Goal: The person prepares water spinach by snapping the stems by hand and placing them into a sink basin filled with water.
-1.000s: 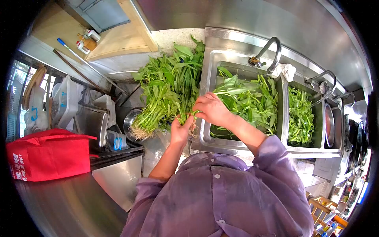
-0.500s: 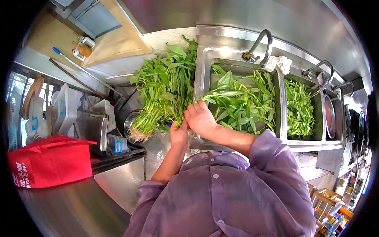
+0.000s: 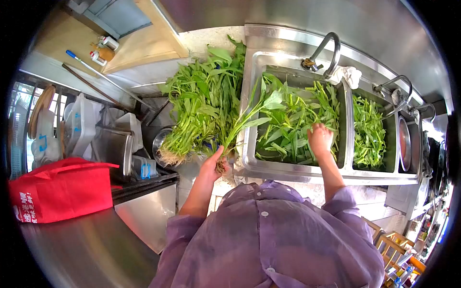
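Note:
My left hand (image 3: 211, 165) is closed round the root end of some leafy stems (image 3: 242, 120), whose tops lean right over the rim of the first sink (image 3: 247, 153). Over that sink's right part is my right hand (image 3: 321, 139), its fingers bent against the cut greens (image 3: 293, 129); whether it holds any is too small to tell. Left of the sink lies a big heap of rooted greens (image 3: 201, 101), roots toward me. More greens (image 3: 369, 132) fill the second sink.
Curved faucets (image 3: 336, 48) and a white cloth (image 3: 346, 76) stand behind the sinks. A metal bowl (image 3: 163, 141) is beside the heap. At the left are a red bag (image 3: 62, 192) and plastic containers (image 3: 81, 120). Wooden chairs (image 3: 394, 242) show at the lower right.
My right hand has left my left hand and moved right, over the first sink. The stems in my left hand now stick out up and to the right.

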A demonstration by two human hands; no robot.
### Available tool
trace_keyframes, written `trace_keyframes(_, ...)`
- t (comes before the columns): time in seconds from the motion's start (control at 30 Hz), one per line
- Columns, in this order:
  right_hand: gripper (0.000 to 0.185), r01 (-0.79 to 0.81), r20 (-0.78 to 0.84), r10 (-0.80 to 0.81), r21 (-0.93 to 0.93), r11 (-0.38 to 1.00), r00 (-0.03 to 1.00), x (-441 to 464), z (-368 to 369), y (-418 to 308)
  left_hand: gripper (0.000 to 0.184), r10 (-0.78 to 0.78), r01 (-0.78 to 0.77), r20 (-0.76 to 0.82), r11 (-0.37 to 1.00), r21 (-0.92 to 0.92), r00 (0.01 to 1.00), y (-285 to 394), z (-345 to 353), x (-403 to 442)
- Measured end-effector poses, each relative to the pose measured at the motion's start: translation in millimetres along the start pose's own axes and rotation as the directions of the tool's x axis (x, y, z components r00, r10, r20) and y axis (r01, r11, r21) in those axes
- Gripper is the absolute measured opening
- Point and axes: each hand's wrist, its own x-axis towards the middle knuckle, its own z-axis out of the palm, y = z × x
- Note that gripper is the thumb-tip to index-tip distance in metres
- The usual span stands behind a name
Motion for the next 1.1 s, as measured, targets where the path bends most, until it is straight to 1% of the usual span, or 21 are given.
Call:
trace_keyframes(0.03,0.019,-0.005,0.095,-0.003,0.089,0.996,0.995,-6.3,1.8,-2.4,0.034,-0.05,0.056,-0.059,0.992,0.11,0.997,1.4,1.1,5.5)
trace_keyframes(0.07,0.017,0.027,0.055,-0.031,0.068,0.997,0.998,-13.5,11.4,-6.2,0.036,-0.033,0.048,-0.077,0.979,0.2,0.996,3.0,2.1,10.6)
trace_keyframes(0.1,0.016,0.059,0.014,-0.059,0.046,0.997,0.998,-18.1,19.7,-10.7,0.036,-0.035,0.05,-0.075,0.977,0.207,0.997,6.0,3.4,11.2)
trace_keyframes(0.17,0.016,0.045,0.069,-0.06,0.201,0.979,0.996,-19.2,18.1,-25.2,0.032,0.006,-0.015,0.053,0.985,0.172,0.999,16.1,6.3,7.0)
trace_keyframes(0.2,0.015,0.08,-0.008,-0.081,0.279,0.957,0.997,-19.4,12.9,-33.0,0.028,-0.012,-0.002,0.133,0.995,0.104,0.991,22.8,14.4,-5.8)
trace_keyframes(0.23,0.011,0.128,-0.144,-0.083,0.343,0.931,0.986,-19.7,3.8,-41.1,0.025,0.019,-0.037,0.166,0.994,0.104,0.986,27.1,18.1,-16.5)
trace_keyframes(0.3,0.006,0.257,-0.365,-0.095,0.427,0.867,0.926,-12.5,-13.5,-52.5,0.022,0.079,-0.104,0.161,0.982,0.158,0.984,35.6,23.0,-36.5)
trace_keyframes(0.37,0.006,0.324,-0.476,-0.077,0.464,0.824,0.876,-5.3,-38.0,-62.0,0.021,0.095,-0.128,0.175,0.974,0.189,0.98,41.4,26.1,-53.4)
trace_keyframes(0.43,0.008,0.329,-0.511,-0.059,0.457,0.827,0.858,0.8,-55.9,-70.2,0.021,0.121,-0.172,0.25,0.965,0.195,0.961,45.3,27.9,-63.9)
trace_keyframes(0.5,0.014,0.522,-0.623,-0.19,0.407,0.749,0.759,9.4,-70.4,-76.3,0.022,0.139,-0.19,0.23,0.958,0.214,0.963,45.8,33.2,-71.4)
trace_keyframes(0.53,0.014,0.521,-0.626,-0.187,0.405,0.751,0.757,12.8,-77.7,-79.9,0.022,0.145,-0.199,0.234,0.953,0.228,0.961,45.6,33.8,-72.8)
trace_keyframes(0.6,0.021,0.638,-0.689,-0.304,0.295,0.711,0.657,18.5,-88.0,-85.4,0.023,0.162,-0.222,0.241,0.944,0.244,0.957,44.1,37.0,-75.8)
trace_keyframes(0.63,0.021,0.637,-0.691,-0.302,0.294,0.713,0.657,22.4,-88.7,-86.6,0.023,0.162,-0.223,0.244,0.943,0.246,0.956,43.2,39.2,-77.4)
trace_keyframes(0.7,0.029,0.685,-0.695,-0.424,0.135,0.716,0.581,30.2,-86.3,-87.3,0.024,0.097,-0.162,0.27,0.96,0.23,0.958,41.3,42.3,-79.7)
trace_keyframes(0.73,0.025,0.691,-0.684,-0.443,0.125,0.712,0.579,32.8,-82.7,-85.8,0.028,0.049,-0.123,0.305,0.966,0.226,0.951,40.2,40.4,-76.9)
trace_keyframes(0.77,0.025,0.691,-0.684,-0.444,0.123,0.712,0.579,32.1,-81.1,-84.1,0.028,0.049,-0.122,0.307,0.967,0.225,0.951,39.4,40.6,-77.2)
trace_keyframes(0.83,0.02,0.66,-0.749,-0.363,0.13,0.74,0.554,30.7,-81.7,-80.9,0.03,-0.058,-0.005,0.322,0.982,0.19,0.945,37.2,42.8,-77.6)
trace_keyframes(0.87,0.02,0.66,-0.749,-0.365,0.127,0.741,0.553,31.1,-81.8,-78.4,0.03,-0.057,-0.005,0.325,0.982,0.188,0.944,35.6,43.9,-77.0)
trace_keyframes(0.93,0.019,0.687,-0.7,-0.433,0.113,0.718,0.568,30.5,-80.1,-72.4,0.03,-0.155,0.098,0.382,0.982,0.164,0.911,31.7,44.2,-76.3)
trace_keyframes(0.97,0.018,0.699,-0.674,-0.464,0.109,0.707,0.575,30.0,-79.1,-69.5,0.03,-0.157,0.1,0.384,0.981,0.166,0.91,30.4,43.7,-75.2)
trace_keyframes(1.1,0.02,0.723,-0.644,-0.503,0.117,0.681,0.577,29.3,-72.1,-59.7,0.028,-0.208,0.136,0.421,0.971,0.196,0.883,27.7,43.9,-70.0)
